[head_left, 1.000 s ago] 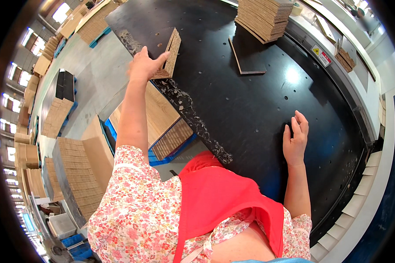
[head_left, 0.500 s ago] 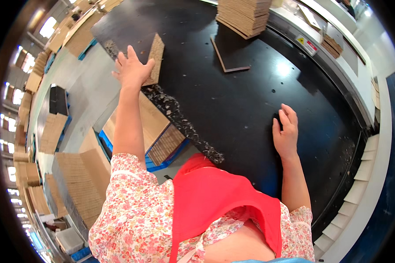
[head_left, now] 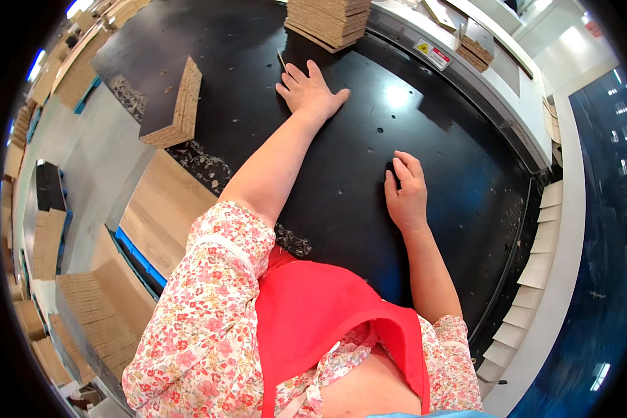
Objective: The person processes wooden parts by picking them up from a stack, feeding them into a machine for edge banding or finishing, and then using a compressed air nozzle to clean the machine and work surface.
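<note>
My left hand (head_left: 310,93) is spread on the black tabletop (head_left: 355,153), with no object in its fingers. Beside its fingertips shows the thin brown edge of a flat strip or board (head_left: 281,60); my hand covers the rest. My right hand (head_left: 405,191) lies lower and to the right, fingers stretched and slightly bent, thumb apart, holding nothing. Beyond my left hand rises a tall stack of particle boards (head_left: 327,22). A lower stack of dark-topped boards (head_left: 182,104) sits at the table's left edge, left of my left forearm.
Wood chips (head_left: 202,164) litter the table's left edge. Wood-look boards (head_left: 164,209) stand on a blue pallet below that edge. A grey machine rail (head_left: 467,76) with a warning label borders the far right. Pale overlapping flaps (head_left: 529,296) run along the right side.
My left hand has moved right, from beside the low stack to the thin brown-edged piece. My right hand stays on the table. The whole view has shifted.
</note>
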The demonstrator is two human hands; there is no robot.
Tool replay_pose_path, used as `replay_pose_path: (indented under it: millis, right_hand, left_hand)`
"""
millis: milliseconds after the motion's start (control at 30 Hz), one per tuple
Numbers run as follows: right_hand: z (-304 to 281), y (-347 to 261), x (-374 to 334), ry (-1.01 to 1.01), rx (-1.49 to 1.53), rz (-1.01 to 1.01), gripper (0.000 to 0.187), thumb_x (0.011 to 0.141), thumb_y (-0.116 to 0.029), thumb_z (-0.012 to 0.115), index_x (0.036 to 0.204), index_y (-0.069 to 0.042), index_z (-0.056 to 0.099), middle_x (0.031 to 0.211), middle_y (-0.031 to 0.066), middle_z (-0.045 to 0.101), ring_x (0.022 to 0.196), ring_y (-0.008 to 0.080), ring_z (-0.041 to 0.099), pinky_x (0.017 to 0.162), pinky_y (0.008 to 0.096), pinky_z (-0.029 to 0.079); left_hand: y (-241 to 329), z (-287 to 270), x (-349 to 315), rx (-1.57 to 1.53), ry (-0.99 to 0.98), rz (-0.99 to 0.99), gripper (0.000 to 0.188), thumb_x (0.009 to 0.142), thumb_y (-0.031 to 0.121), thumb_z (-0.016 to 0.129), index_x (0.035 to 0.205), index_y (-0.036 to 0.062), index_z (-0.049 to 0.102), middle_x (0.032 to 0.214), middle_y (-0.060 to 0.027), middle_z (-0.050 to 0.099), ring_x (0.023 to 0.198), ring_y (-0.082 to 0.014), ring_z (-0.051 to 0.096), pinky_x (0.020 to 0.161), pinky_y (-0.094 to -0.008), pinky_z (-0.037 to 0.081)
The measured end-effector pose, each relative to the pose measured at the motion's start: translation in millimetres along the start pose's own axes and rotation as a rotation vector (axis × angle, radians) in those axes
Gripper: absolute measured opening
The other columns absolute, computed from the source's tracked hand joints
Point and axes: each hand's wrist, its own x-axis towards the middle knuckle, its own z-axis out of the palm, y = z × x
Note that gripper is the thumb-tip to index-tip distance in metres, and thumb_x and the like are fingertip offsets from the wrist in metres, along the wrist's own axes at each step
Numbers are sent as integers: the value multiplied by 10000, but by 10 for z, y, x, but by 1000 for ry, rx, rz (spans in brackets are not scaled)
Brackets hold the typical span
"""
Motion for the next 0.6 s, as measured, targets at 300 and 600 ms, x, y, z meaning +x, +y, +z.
replay_pose_path:
  millis: [300, 600]
  right_hand:
    - [-25, 41, -1, 63, 67, 29, 219, 828, -11, 650, 1038, 50, 634, 1141, 148, 628, 1032, 333, 622, 887, 384, 510]
    - [-40, 97, -53, 198, -21, 39, 502, 797, -27, 703, 1265, 11, 525, 1383, 186, 462, 1201, 357, 526, 964, 387, 485]
  left_hand:
    - [-203, 22, -588, 26, -50, 385, 914, 736, 505, 722, 1465, 57, 402, 1549, -286, 246, 1405, -428, 283, 1131, -512, 275]
    - [-380, -287, -894, -1805, -1130, 299, 676, 964, 471, 391, 1450, 2, 413, 1395, -248, 508, 1230, -402, 549, 977, -439, 501]
